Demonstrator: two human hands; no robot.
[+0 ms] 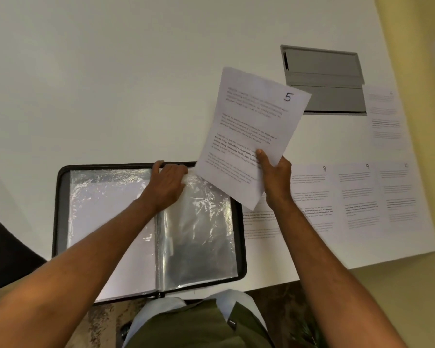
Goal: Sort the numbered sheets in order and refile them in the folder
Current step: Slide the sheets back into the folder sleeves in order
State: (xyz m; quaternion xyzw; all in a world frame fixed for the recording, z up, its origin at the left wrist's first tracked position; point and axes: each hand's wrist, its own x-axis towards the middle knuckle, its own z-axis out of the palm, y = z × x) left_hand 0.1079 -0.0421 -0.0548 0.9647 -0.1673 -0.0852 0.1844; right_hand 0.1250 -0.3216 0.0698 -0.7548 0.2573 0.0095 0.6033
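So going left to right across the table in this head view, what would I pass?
Open folder → left hand at the plastic sleeve's top → sheet 5 held up by the right hand → sheet 8 → sheet 9 → one more sheet, number unreadable.

The folder [60, 209] has a matt black cloth-like rim and glossy, crinkled clear plastic sleeves [199, 222]. The sheet marked 5 [254, 131] is matt white paper. The table [111, 84] looks smooth and matt white.
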